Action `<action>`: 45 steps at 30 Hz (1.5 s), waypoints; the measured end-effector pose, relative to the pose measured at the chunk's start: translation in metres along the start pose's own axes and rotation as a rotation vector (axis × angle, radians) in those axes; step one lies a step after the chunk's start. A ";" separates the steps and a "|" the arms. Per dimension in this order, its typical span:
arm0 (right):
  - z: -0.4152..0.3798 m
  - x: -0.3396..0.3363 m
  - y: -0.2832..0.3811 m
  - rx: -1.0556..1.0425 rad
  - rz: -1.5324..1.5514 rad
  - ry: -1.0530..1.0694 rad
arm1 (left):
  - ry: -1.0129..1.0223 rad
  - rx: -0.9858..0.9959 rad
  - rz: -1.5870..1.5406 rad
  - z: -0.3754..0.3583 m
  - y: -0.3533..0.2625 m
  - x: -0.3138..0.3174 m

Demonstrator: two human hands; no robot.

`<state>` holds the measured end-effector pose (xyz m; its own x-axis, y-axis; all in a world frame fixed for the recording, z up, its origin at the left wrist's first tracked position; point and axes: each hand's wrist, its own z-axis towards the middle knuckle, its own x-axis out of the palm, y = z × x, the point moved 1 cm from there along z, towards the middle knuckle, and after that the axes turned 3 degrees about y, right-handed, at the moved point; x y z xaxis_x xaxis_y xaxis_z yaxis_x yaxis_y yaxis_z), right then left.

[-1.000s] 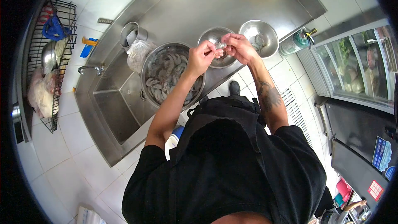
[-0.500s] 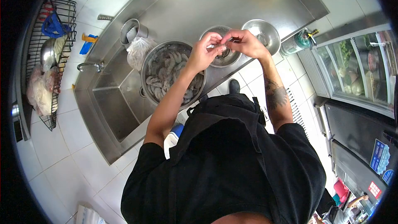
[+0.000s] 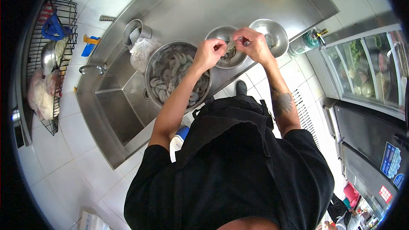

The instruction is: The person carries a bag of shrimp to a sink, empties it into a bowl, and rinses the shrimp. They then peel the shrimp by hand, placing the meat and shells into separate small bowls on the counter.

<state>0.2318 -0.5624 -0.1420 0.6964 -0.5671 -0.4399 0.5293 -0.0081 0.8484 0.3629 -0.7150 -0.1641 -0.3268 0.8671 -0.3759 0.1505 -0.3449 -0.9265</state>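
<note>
Both of my hands are raised over the middle metal bowl (image 3: 219, 30), which has dark bits in it. My left hand (image 3: 208, 55) pinches at its fingertips; whatever it grips is too small to make out. Curled fingers of my right hand (image 3: 255, 46) are closed on a greyish shrimp (image 3: 231, 44), partly hidden by the hand. Left of them, a large metal bowl (image 3: 148, 65) is heaped with raw grey shrimp (image 3: 174, 70). Another metal bowl (image 3: 277, 29) stands to the right, with a little pale content.
A sink basin (image 3: 121, 115) with a tap (image 3: 93, 68) lies left. Behind the large bowl are a metal pot (image 3: 145, 29) and a filled plastic bag (image 3: 144, 53). A wire rack (image 3: 64, 6) hangs on the left wall; a glass-door fridge (image 3: 362, 68) stands right.
My hands, fingertips together before, have drawn apart. The left moved slightly left and its fingers curled tighter; the right fingers closed more.
</note>
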 end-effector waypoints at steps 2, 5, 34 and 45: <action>-0.002 -0.005 0.002 -0.018 -0.021 -0.042 | 0.002 0.042 0.083 0.002 0.007 0.001; -0.006 -0.018 -0.002 -0.031 -0.040 -0.106 | -0.014 0.085 0.173 0.003 0.015 0.002; -0.013 0.024 -0.008 -0.267 -0.251 -0.228 | -0.001 -0.192 -0.724 0.016 0.012 0.018; -0.025 0.008 -0.011 -0.300 -0.379 -0.449 | -0.089 -0.297 -0.708 0.019 0.033 0.021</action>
<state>0.2438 -0.5460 -0.1620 0.1997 -0.8592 -0.4711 0.8552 -0.0818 0.5117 0.3433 -0.7147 -0.2027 -0.5106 0.8082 0.2933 0.1169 0.4032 -0.9076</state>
